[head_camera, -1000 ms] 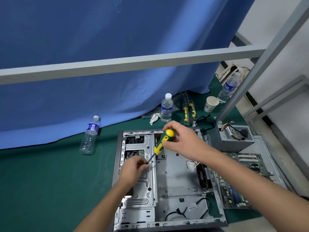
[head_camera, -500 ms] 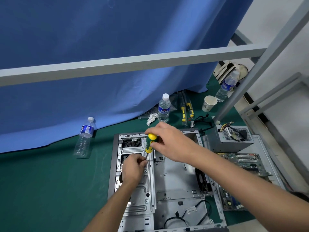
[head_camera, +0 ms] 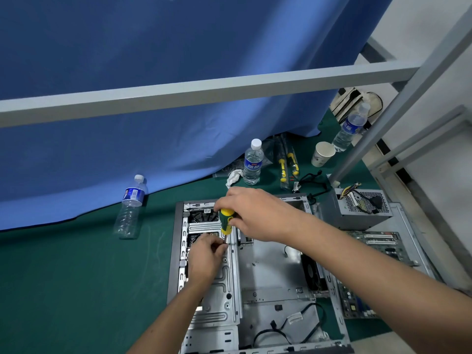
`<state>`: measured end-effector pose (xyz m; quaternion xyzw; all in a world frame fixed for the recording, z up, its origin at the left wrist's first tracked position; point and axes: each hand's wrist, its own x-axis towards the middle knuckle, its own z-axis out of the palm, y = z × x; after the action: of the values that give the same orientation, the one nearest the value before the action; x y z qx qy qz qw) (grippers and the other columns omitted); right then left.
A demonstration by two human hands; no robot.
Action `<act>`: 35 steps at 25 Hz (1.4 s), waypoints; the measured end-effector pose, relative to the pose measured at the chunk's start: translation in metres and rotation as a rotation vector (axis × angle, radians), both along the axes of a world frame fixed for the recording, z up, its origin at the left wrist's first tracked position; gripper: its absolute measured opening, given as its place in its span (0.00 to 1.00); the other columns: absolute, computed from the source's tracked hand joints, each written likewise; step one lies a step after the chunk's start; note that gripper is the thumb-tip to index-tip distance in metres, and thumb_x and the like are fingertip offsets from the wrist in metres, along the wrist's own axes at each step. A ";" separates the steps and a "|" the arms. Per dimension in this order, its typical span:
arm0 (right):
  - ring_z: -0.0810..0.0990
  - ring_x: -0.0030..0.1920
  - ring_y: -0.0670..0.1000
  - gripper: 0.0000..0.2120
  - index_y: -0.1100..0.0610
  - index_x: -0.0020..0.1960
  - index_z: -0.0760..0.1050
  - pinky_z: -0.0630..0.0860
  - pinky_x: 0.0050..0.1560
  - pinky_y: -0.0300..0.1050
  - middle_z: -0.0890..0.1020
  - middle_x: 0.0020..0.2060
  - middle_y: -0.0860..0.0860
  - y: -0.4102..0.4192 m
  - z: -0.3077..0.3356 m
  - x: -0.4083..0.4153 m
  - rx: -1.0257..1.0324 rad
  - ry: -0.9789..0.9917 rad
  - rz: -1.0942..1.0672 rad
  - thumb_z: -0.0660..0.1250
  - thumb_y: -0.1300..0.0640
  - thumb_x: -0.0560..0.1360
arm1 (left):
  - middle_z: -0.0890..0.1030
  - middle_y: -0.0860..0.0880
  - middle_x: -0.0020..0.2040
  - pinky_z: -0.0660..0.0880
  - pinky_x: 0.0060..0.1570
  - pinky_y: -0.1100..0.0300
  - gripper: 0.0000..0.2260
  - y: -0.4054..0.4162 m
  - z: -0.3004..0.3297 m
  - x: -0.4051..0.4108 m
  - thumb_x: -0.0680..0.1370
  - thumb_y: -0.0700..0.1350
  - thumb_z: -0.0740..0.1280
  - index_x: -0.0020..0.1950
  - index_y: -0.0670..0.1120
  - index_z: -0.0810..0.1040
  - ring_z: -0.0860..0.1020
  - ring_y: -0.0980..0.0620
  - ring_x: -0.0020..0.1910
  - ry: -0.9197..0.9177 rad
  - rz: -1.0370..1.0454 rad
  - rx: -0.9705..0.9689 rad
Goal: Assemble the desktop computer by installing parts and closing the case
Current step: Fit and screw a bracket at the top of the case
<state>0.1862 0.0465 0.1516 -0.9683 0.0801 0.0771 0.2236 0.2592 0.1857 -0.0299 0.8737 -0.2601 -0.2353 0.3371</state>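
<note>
**A:** So where's everything sitting right now?

**B:** The open computer case (head_camera: 258,277) is lying flat on the green mat (head_camera: 76,290), right under both hands. The right hand (head_camera: 258,215) has its fingers wrapped round the yellow-and-green screwdriver (head_camera: 226,222), which stands nearly upright with its tip down on the metal drive bracket (head_camera: 224,284).

**A:** And the left one?

**B:** The left hand (head_camera: 205,254) sits just below the right, fingers bunched together at the screwdriver's shaft near the tip. They look like they're pinching something there, maybe a screw, but I can't tell, too small.

**A:** Other parts?

**B:** The power supply (head_camera: 357,213) is off to the right of the right hand, outside the case. The motherboard (head_camera: 378,244) lies just past that forearm. A water bottle (head_camera: 252,162) stands just beyond the right hand, and another bottle (head_camera: 130,208) is well off to the left of the left hand.
</note>
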 end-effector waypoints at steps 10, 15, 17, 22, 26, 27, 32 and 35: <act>0.81 0.45 0.57 0.11 0.56 0.51 0.77 0.62 0.34 0.45 0.82 0.45 0.53 0.024 0.007 0.033 -0.505 0.027 0.135 0.60 0.50 0.80 | 0.71 0.52 0.66 0.68 0.62 0.49 0.21 -0.015 0.018 0.074 0.74 0.47 0.69 0.67 0.52 0.73 0.66 0.47 0.66 -0.344 -0.471 0.564; 0.76 0.49 0.59 0.15 0.59 0.62 0.68 0.66 0.40 0.49 0.70 0.56 0.56 0.017 -0.001 0.036 -0.329 0.189 0.124 0.61 0.51 0.80 | 0.71 0.51 0.64 0.73 0.58 0.45 0.22 -0.021 0.020 0.078 0.73 0.45 0.70 0.67 0.50 0.73 0.65 0.46 0.64 -0.305 -0.484 0.566; 0.75 0.46 0.60 0.14 0.57 0.61 0.67 0.67 0.39 0.49 0.69 0.52 0.55 0.011 0.002 0.037 -0.267 0.190 0.185 0.63 0.58 0.77 | 0.70 0.50 0.65 0.74 0.58 0.44 0.25 -0.023 0.022 0.079 0.72 0.44 0.72 0.68 0.49 0.71 0.65 0.46 0.65 -0.278 -0.489 0.555; 0.81 0.48 0.59 0.12 0.56 0.58 0.73 0.64 0.36 0.46 0.80 0.50 0.55 0.022 -0.003 0.032 -0.540 0.119 0.148 0.57 0.50 0.83 | 0.71 0.53 0.62 0.75 0.52 0.46 0.20 -0.022 0.023 0.085 0.70 0.45 0.72 0.62 0.49 0.75 0.64 0.47 0.60 -0.266 -0.539 0.550; 0.72 0.36 0.57 0.09 0.52 0.55 0.66 0.59 0.30 0.45 0.65 0.48 0.53 0.008 0.005 0.036 -0.172 0.282 0.071 0.62 0.60 0.76 | 0.72 0.53 0.62 0.75 0.53 0.45 0.25 -0.021 0.021 0.088 0.70 0.46 0.72 0.66 0.50 0.73 0.65 0.47 0.59 -0.249 -0.551 0.525; 0.70 0.36 0.56 0.09 0.52 0.54 0.67 0.58 0.30 0.45 0.66 0.46 0.53 0.008 0.006 0.036 -0.198 0.259 0.091 0.61 0.61 0.76 | 0.72 0.53 0.62 0.75 0.54 0.45 0.26 -0.021 0.021 0.089 0.69 0.46 0.72 0.67 0.50 0.73 0.65 0.47 0.60 -0.244 -0.547 0.519; 0.80 0.49 0.60 0.13 0.56 0.59 0.74 0.66 0.39 0.46 0.79 0.53 0.56 0.019 -0.005 0.035 -0.452 0.198 0.020 0.58 0.50 0.81 | 0.73 0.54 0.60 0.75 0.53 0.47 0.23 -0.020 0.019 0.091 0.69 0.46 0.73 0.63 0.49 0.75 0.64 0.49 0.57 -0.243 -0.551 0.502; 0.73 0.39 0.58 0.13 0.53 0.61 0.69 0.62 0.33 0.44 0.66 0.50 0.55 0.003 0.005 0.039 -0.203 0.301 0.054 0.62 0.58 0.77 | 0.73 0.54 0.60 0.75 0.54 0.46 0.23 -0.019 0.018 0.093 0.68 0.47 0.73 0.62 0.50 0.75 0.65 0.49 0.56 -0.245 -0.554 0.482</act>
<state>0.2257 0.0495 0.1564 -0.9652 0.0941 0.2187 0.1080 0.3520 0.1670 -0.0124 0.8461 -0.4621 -0.2656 0.0121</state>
